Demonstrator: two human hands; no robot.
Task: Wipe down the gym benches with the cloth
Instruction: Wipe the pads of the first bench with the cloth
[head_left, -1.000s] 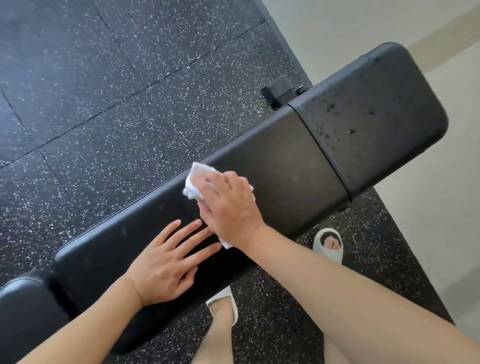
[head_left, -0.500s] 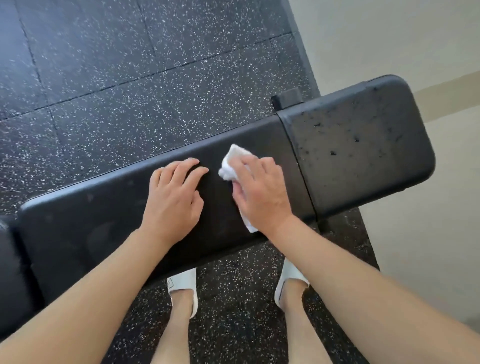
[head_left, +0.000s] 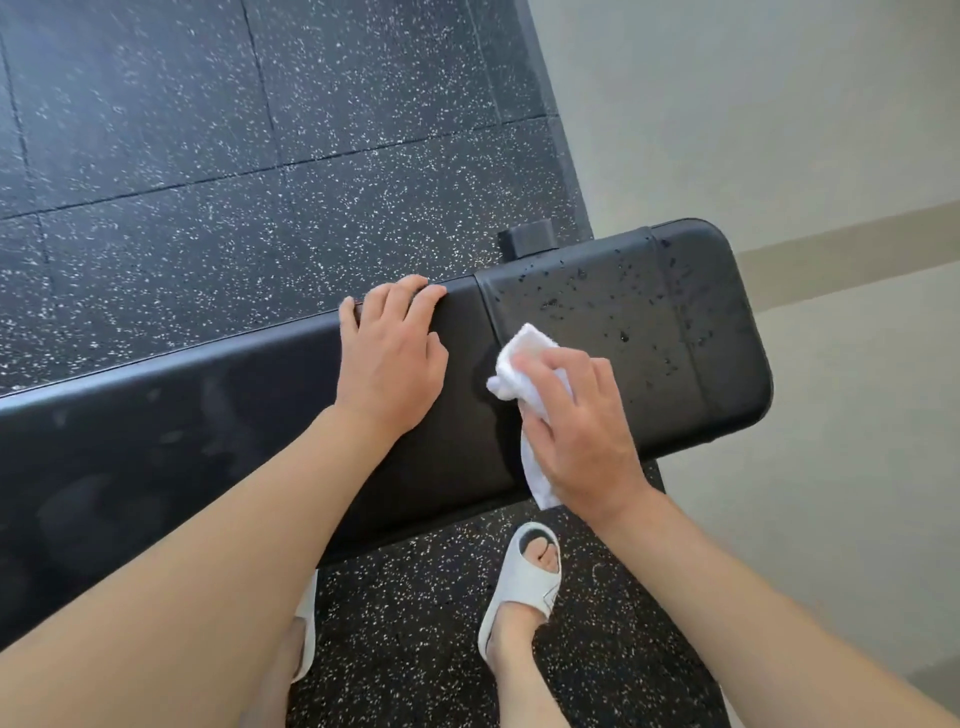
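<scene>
Two bare hands are working on a black padded gym bench (head_left: 208, 415) that is stretching across the view from left to right. The right hand (head_left: 582, 431) is pressing a white cloth (head_left: 524, 358) flat against the padding, just beside the seam where the long pad is meeting the shorter end pad (head_left: 675, 338). Its fingers (head_left: 558, 382) are spreading loosely over the cloth, thumb side toward the seam, with bunched fabric poking out past the fingertips and a strip of it trailing out under the wrist toward the near edge of the bench. The left hand (head_left: 389, 358) is lying palm down on the long pad beside it, holding nothing, its fingers (head_left: 400, 296) reaching the far edge and bending slightly over it. Dark droplets are dotting the end pad. The person is standing close against the bench in white open-toed slippers (head_left: 524, 582) on a black speckled rubber floor (head_left: 260, 156). Pale flooring (head_left: 779, 104) is lying beyond the end pad.
</scene>
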